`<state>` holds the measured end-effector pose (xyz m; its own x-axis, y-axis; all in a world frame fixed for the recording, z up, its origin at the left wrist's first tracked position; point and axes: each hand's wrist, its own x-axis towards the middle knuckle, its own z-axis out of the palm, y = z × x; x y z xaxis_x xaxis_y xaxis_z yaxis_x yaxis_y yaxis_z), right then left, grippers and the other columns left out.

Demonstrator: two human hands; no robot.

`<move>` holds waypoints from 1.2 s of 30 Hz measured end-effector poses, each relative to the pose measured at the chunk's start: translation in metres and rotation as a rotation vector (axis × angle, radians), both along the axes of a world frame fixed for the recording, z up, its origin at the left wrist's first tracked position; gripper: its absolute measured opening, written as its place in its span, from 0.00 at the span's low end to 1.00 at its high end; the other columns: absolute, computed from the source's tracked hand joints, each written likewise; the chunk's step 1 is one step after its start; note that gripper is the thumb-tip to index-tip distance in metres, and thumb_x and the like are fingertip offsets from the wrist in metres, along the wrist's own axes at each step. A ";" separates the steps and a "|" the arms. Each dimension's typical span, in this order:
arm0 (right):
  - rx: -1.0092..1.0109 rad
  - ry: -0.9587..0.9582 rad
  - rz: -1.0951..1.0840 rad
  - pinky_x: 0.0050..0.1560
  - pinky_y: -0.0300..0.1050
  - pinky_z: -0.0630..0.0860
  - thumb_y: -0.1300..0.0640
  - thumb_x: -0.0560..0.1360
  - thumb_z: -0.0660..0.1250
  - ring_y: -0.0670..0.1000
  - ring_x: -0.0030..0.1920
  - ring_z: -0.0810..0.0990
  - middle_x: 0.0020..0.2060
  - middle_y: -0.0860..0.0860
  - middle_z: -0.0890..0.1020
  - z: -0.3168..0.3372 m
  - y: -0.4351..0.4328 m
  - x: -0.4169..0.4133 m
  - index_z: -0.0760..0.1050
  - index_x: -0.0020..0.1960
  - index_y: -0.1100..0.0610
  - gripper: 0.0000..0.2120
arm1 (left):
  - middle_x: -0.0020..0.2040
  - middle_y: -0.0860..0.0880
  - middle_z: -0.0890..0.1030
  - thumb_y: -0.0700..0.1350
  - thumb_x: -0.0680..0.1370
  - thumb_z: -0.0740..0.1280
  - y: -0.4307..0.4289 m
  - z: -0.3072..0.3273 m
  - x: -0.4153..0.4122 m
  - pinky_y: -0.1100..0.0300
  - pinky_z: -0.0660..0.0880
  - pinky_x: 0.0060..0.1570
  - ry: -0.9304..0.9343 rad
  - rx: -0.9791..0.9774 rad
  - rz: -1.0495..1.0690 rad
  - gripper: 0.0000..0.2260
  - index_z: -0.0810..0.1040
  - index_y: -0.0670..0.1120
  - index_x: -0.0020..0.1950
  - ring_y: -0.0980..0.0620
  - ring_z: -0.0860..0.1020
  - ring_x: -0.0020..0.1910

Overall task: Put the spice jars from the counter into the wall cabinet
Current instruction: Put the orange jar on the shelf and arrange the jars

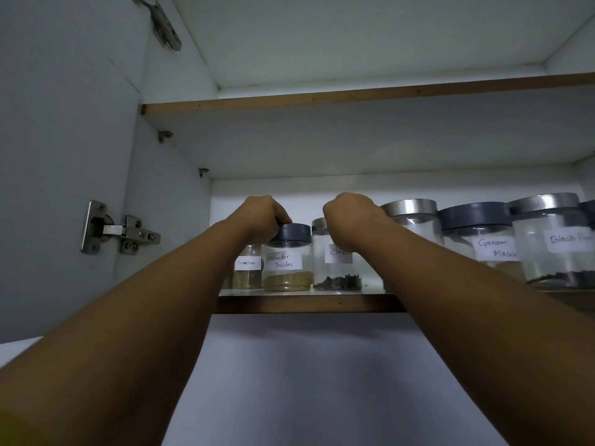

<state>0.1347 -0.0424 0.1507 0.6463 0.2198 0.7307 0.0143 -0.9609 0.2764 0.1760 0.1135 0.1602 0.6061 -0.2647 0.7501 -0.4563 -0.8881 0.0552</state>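
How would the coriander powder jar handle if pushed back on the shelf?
Probably light: the coriander powder jar holds only a low layer. Squat and bottom-weighted, it should slide, not tip. Its clear walls look rigid, possibly breakable.

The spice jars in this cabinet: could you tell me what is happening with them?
A person reaches both hands onto the wooden-edged cabinet shelf. The left hand grips the dark-lidded clear jar labelled Coriander Powder by its top; the right hand grips the silver-lidded clear jar of cloves beside it. Both jars stand on the shelf.
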 end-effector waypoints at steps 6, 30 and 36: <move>0.042 0.013 -0.024 0.28 0.41 0.62 0.65 0.73 0.61 0.49 0.30 0.64 0.30 0.53 0.64 0.006 0.001 0.027 0.61 0.30 0.58 0.16 | 0.55 0.45 0.82 0.31 0.75 0.59 -0.003 0.002 0.028 0.59 0.72 0.48 -0.004 0.101 0.062 0.18 0.81 0.46 0.57 0.47 0.77 0.53; -0.044 0.176 -0.113 0.44 0.43 0.70 0.60 0.74 0.63 0.51 0.41 0.72 0.34 0.52 0.70 0.008 0.006 0.100 0.68 0.44 0.59 0.04 | 0.61 0.45 0.77 0.39 0.79 0.59 -0.013 0.004 0.099 0.58 0.69 0.55 0.005 0.430 0.258 0.16 0.72 0.48 0.67 0.45 0.74 0.59; -0.035 0.316 -0.187 0.46 0.44 0.68 0.62 0.73 0.62 0.53 0.42 0.71 0.33 0.53 0.68 0.004 0.009 0.104 0.70 0.50 0.58 0.06 | 0.68 0.42 0.69 0.39 0.80 0.55 -0.015 -0.001 0.101 0.55 0.66 0.60 0.096 0.443 0.295 0.21 0.59 0.44 0.74 0.42 0.69 0.66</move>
<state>0.2390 -0.0334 0.1545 0.8705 0.0972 0.4825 -0.0712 -0.9451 0.3189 0.2771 0.0989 0.1592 0.7629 -0.3515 0.5427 -0.1952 -0.9254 -0.3249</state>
